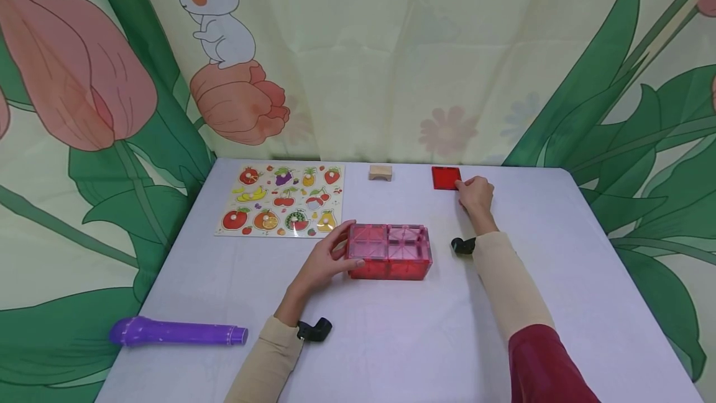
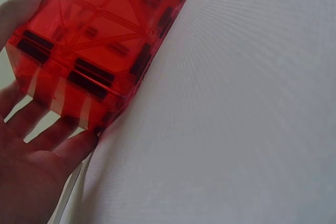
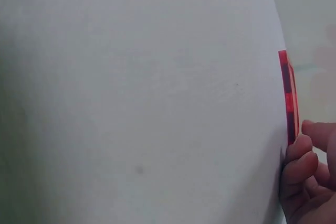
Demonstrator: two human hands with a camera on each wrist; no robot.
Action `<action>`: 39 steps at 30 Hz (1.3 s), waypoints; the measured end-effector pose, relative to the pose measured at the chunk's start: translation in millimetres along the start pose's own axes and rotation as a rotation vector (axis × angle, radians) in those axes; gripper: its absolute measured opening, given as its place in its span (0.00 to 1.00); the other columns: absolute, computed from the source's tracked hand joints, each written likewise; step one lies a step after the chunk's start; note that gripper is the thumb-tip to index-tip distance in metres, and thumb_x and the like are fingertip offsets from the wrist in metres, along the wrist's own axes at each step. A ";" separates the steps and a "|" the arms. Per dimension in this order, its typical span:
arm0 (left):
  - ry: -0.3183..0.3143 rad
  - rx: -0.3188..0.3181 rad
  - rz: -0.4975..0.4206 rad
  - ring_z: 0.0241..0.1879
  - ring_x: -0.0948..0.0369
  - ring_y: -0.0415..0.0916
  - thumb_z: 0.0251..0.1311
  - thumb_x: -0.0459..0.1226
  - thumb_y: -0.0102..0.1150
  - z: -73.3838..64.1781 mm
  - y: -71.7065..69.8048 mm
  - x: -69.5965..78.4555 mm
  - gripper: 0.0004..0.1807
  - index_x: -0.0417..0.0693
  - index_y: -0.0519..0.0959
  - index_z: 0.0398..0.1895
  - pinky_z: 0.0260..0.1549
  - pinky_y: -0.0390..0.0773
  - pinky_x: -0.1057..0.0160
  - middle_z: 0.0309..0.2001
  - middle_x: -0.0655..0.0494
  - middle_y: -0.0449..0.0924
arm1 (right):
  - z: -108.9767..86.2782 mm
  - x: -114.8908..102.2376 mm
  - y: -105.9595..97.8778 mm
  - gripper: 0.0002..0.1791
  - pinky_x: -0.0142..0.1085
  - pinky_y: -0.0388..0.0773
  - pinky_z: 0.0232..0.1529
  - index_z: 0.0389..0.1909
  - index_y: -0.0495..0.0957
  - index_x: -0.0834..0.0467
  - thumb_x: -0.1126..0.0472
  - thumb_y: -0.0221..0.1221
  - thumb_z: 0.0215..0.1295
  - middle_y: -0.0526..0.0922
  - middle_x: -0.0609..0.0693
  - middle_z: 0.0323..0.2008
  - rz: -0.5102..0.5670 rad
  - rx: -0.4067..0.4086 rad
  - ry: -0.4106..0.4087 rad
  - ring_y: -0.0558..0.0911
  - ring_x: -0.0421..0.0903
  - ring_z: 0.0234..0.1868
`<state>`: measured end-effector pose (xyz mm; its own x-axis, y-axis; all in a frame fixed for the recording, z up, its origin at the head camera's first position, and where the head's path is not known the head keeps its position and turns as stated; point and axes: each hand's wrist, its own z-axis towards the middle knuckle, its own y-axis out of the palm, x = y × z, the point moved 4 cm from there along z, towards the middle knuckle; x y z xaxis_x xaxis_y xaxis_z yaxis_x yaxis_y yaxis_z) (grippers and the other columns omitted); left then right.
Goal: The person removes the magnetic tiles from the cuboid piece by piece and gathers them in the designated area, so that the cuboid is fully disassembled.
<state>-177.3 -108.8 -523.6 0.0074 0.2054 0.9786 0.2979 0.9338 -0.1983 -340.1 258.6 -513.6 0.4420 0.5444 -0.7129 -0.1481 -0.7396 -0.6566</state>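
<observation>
A box built of see-through red and pink magnetic tiles (image 1: 390, 252) stands in the middle of the table. My left hand (image 1: 327, 255) grips its left end, thumb along the front and fingers round behind. In the left wrist view those fingers (image 2: 39, 124) spread against the end tile, and dark magnet strips show through the red plastic. At the back right lies a flat red square magnetic tile (image 1: 446, 178). My right hand (image 1: 477, 194) pinches its near right corner. The right wrist view shows this red tile (image 3: 290, 98) edge-on, low against the white cloth, with fingertips at its end.
A fruit picture board (image 1: 282, 199) lies at the back left, close to my left hand. Near the back edge stands a small wooden arch block (image 1: 380, 173). A purple toy microphone (image 1: 179, 333) lies at the front left. Behind the table hangs a printed curtain (image 1: 380, 79).
</observation>
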 end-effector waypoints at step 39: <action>0.015 -0.003 0.007 0.75 0.53 0.61 0.53 0.46 0.75 -3.8 0.2 3.1 0.46 0.69 0.62 0.75 0.69 0.71 0.55 0.73 0.58 0.64 | -94.1 -22.3 -21.2 0.36 0.26 0.79 0.35 0.63 0.71 0.61 0.36 0.55 0.68 0.78 0.60 0.51 0.003 -0.102 -0.318 0.86 0.50 0.33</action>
<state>-173.6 -109.1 -520.4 0.0242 0.2073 0.9780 0.3003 0.9316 -0.2049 -263.6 224.8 -460.7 0.1413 0.6266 -0.7664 -0.0520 -0.7684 -0.6379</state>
